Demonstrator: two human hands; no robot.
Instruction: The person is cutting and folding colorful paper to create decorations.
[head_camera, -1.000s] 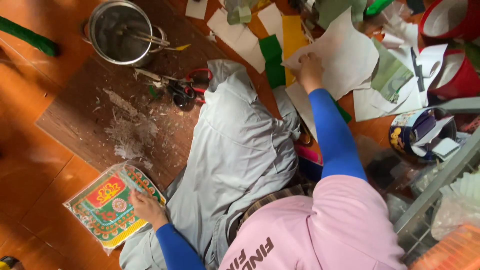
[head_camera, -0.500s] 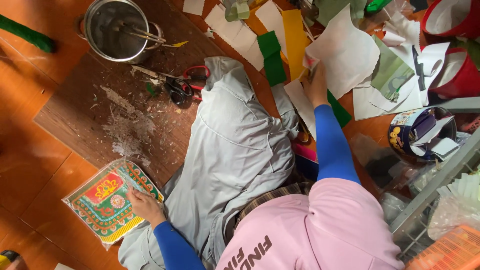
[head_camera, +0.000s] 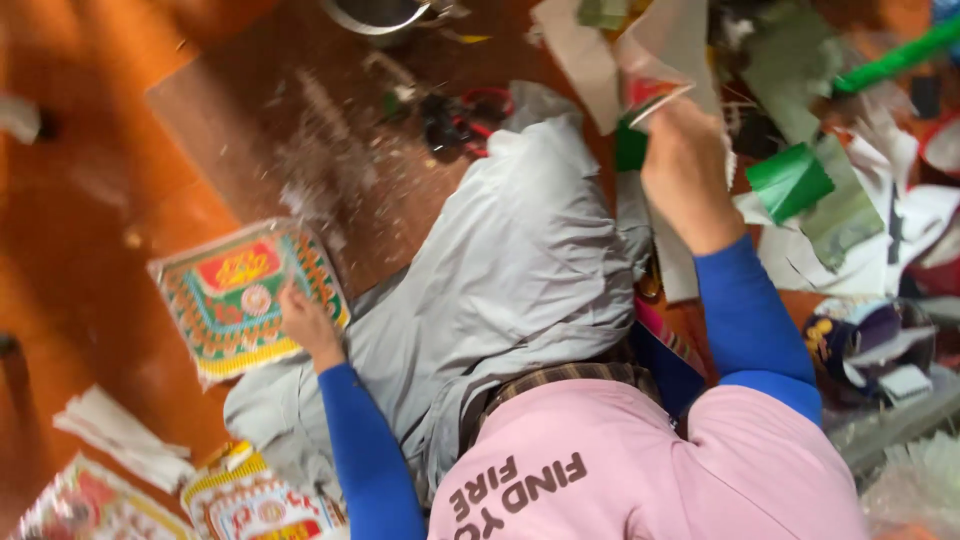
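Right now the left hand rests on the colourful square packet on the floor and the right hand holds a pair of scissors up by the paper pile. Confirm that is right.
Not quite. In the head view the left hand does rest on the colourful square packet, but the right hand holds a piece of paper, not scissors, up by the paper pile.

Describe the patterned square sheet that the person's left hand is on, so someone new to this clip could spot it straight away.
Start at the orange floor on the picture's left side, beside the grey trousers. There the left hand rests on the near edge of a square printed sheet, lying flat. Unlike the plain white and green paper scraps by the right hand, it has a green and orange patterned border around a red centre.
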